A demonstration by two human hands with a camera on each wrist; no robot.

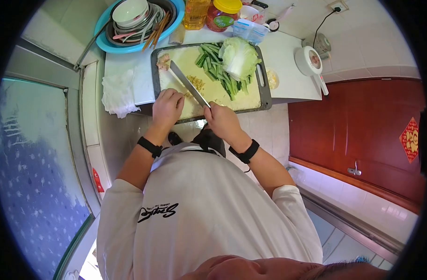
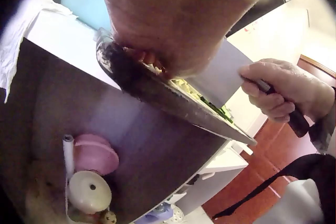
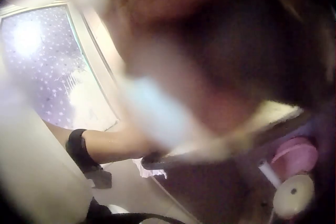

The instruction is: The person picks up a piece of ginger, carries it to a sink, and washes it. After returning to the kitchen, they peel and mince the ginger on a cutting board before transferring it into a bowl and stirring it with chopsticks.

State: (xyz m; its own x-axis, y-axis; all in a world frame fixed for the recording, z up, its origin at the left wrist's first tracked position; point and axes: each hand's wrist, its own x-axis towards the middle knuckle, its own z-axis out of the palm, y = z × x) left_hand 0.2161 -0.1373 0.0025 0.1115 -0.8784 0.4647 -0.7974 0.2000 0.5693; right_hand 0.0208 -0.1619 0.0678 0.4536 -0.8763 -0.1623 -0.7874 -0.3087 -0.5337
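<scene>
My right hand grips the dark handle of a broad-bladed cleaver. Its blade slants across the cutting board toward the far left, beside chopped yellowish bits. At the board's near-left edge lies my left hand, fingers bent, close to the blade. Its underside is hidden, so I cannot tell whether it holds anything. A pinkish lump sits in the far left corner. Cut green strips and a pale cabbage piece occupy the right half. In the right wrist view the hand is a blur.
A blue basin of bowls and chopsticks stands behind the board, with an oil bottle and a yellow-lidded jar. A white cloth hangs at the counter's left. The white-handled pot stands right. Below is a pink basin.
</scene>
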